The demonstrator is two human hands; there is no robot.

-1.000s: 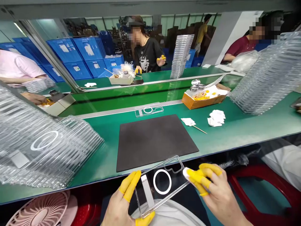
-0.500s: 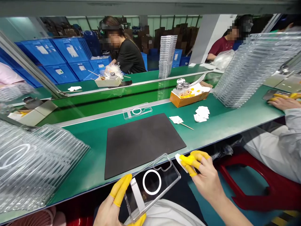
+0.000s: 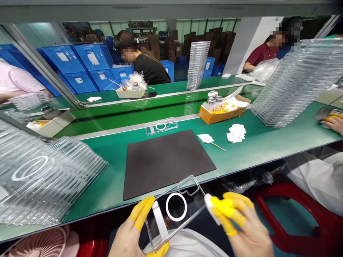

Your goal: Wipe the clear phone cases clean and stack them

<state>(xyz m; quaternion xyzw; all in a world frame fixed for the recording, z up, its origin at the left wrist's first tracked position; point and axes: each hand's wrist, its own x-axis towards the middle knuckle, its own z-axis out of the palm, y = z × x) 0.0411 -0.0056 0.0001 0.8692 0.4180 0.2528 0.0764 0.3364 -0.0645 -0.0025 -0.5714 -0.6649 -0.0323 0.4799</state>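
The bottom edge is cutting off my right hand [image 3: 248,226], and my fingers [image 3: 227,207] are hiding most of the wipe [image 3: 210,205].

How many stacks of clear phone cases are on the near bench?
2: one leaning stack at the left end, and another stack at the right end, past the orange tray.

Left hand [image 3: 124,237], right hand [image 3: 250,232] — yellow finger cots [image 3: 140,213].

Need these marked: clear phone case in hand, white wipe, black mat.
clear phone case [image 3: 176,207]: head view, on the back panel
white wipe [image 3: 209,205]: head view, on its exposed edge
black mat [image 3: 168,164]: head view, on the middle of its top surface
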